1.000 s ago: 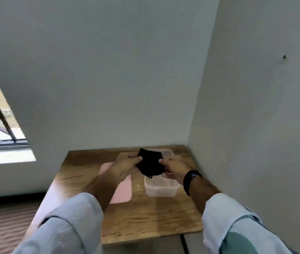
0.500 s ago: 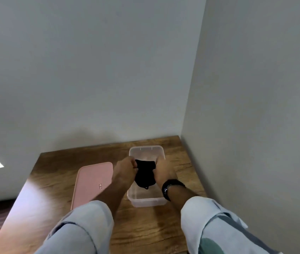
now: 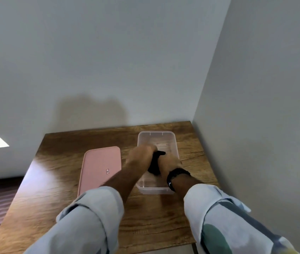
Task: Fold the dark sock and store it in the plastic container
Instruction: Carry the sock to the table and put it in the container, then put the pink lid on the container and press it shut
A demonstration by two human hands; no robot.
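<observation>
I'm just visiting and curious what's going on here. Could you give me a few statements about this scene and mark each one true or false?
1. Both hands hold the dark sock over the clear plastic container. True: left hand and right hand grip it together.
2. The pink lid sits closed on the container. False: it lies flat on the wooden table, left of the container.
3. A black band is on the right wrist. True.
4. The sock lies spread flat on the table. False: it is bunched between the hands.
5. The container stands near the corner of the walls. True.
</observation>
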